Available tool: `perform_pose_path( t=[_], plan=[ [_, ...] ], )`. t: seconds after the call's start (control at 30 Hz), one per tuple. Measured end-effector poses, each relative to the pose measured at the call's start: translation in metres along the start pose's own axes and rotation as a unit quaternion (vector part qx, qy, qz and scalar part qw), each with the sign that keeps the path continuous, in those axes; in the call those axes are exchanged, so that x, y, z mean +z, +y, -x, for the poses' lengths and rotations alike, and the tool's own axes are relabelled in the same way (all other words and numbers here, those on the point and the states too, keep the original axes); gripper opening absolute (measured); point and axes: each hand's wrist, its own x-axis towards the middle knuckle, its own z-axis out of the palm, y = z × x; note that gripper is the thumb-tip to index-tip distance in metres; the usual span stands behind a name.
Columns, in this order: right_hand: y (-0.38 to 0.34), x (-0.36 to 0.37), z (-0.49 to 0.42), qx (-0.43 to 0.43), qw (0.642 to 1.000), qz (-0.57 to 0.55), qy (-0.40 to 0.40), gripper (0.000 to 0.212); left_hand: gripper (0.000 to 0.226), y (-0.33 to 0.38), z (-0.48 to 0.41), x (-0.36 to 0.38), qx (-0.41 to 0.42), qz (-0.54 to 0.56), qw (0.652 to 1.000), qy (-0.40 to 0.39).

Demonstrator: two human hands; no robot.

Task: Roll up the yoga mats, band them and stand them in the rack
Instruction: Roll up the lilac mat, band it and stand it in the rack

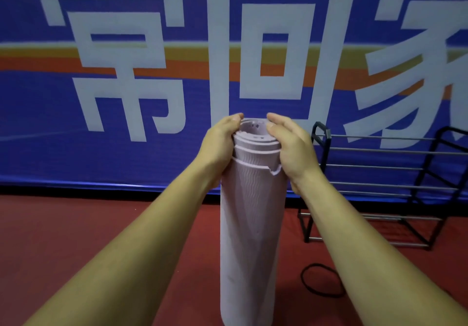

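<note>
Right up close, two bare forearms reach out from the bottom corners and meet at the top of the yoga mat point(250, 224), a pale lilac roll standing upright on the red floor point(101, 237), dead centre, its foot cut off by the lower edge of the view. The left hand point(220, 146) clasps the left side of the roll's top, thumb hooked over the rim; the right hand point(291, 148) mirrors it on the other side, thumb at the rim and fingers curled round the outer layer, where a torn notch shows in the edge. The far fingertips of both hands are hidden behind the roll. The spiral layers sit stepped, inner turns riding higher than the outer wrap. Down on the floor just right of the mat lies a black band point(303, 279), a loose loop partly covered by the right forearm. Further back on the right stands the rack point(379, 151), black frame with metal rods, its near post crossed by the right wrist. Behind everything hangs a blue banner point(38, 135) with big white characters and an orange and yellow stripe.
</note>
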Motion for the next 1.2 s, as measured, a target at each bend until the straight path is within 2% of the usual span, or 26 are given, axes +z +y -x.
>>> perform_pose_path(
  t=[0.1, 0.23, 0.3, 0.4, 0.5, 0.63, 0.8, 0.83, 0.9, 0.97, 1.03, 1.1, 1.2],
  plan=[
    [0.008, 0.001, 0.004, 0.013, 1.0, 0.022, -0.003, 0.04, 0.038, -0.008, -0.003, -0.003, -0.01, -0.031, 0.999, -0.002],
    [0.032, -0.001, 0.014, 0.072, 0.994, 0.076, -0.025, 0.052, 0.057, -0.034, -0.004, -0.012, -0.077, -0.089, 0.993, -0.002],
    [0.037, 0.002, 0.012, 0.094, 0.993, 0.073, -0.029, 0.051, 0.052, -0.037, -0.004, -0.017, -0.095, -0.09, 0.991, 0.002],
    [0.039, 0.007, 0.01, 0.113, 0.992, 0.051, -0.018, 0.058, 0.031, -0.039, 0.0, -0.021, -0.091, -0.051, 0.994, 0.021],
    [0.042, 0.01, 0.013, 0.124, 0.992, 0.017, -0.006, 0.055, 0.048, -0.046, 0.006, -0.022, -0.081, -0.015, 0.997, 0.004],
    [0.045, 0.015, 0.014, 0.117, 0.993, 0.004, -0.015, 0.046, 0.041, -0.049, 0.005, -0.026, -0.061, -0.02, 0.997, 0.037],
    [0.043, 0.022, 0.013, 0.112, 0.994, 0.012, -0.011, 0.04, 0.032, -0.055, 0.001, -0.034, -0.056, -0.039, 0.997, 0.035],
    [0.043, 0.023, 0.013, 0.112, 0.994, 0.014, -0.009, 0.04, 0.033, -0.056, 0.0, -0.035, -0.04, -0.041, 0.998, 0.035],
    [0.044, 0.026, 0.013, 0.11, 0.994, 0.012, -0.002, 0.041, 0.029, -0.059, 0.0, -0.036, 0.05, -0.062, 0.995, 0.053],
    [0.045, 0.028, 0.013, 0.11, 0.994, 0.011, 0.001, 0.039, 0.03, -0.064, 0.005, -0.033, 0.157, -0.107, 0.978, 0.083],
    [0.047, 0.029, 0.013, 0.111, 0.994, 0.012, -0.002, 0.038, 0.031, -0.071, 0.01, -0.031, 0.226, -0.152, 0.958, 0.092],
    [0.048, 0.027, 0.012, 0.109, 0.994, 0.013, -0.003, 0.039, 0.032, -0.076, 0.008, -0.032, 0.251, -0.188, 0.945, 0.089],
    [0.052, 0.023, 0.012, 0.101, 0.995, 0.017, 0.0, 0.044, 0.031, -0.082, 0.001, -0.033, 0.251, -0.18, 0.948, 0.077]
  ],
)
